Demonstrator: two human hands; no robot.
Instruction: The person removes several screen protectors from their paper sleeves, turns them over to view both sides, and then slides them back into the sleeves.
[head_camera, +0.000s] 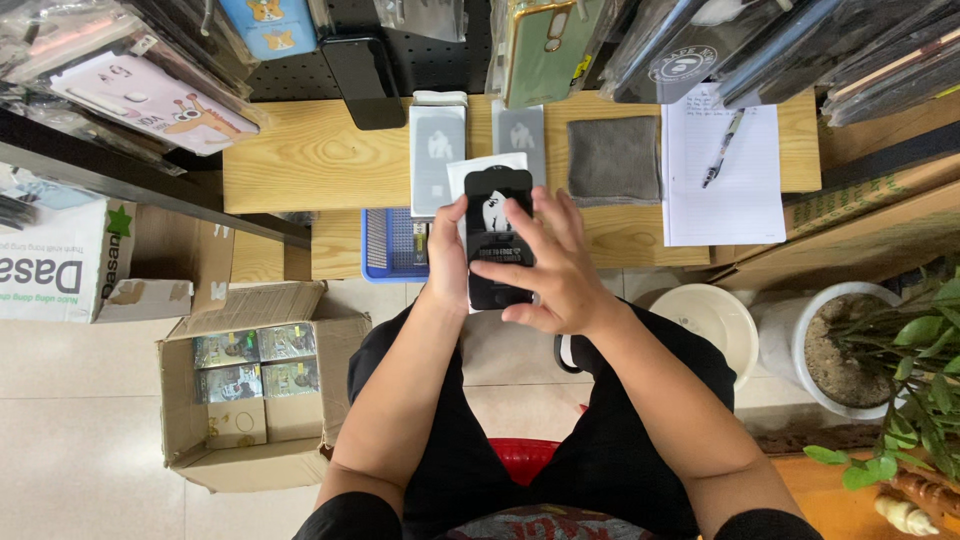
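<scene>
From the head view I see my left hand (447, 255) gripping the left edge of a flat black packet (497, 235) with a white card behind it, held over my lap just in front of the wooden desk (310, 160). My right hand (553, 265) lies across its front, fingers spread and pressing. A grey cloth (613, 158) and a blue basket (392, 245) sit nearby on the desk.

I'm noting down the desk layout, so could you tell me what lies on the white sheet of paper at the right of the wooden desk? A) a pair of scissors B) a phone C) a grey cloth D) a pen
D: a pen lies slanted on the white sheet of paper, while the grey cloth sits beside the paper, to its left on the wooden desk.
</scene>
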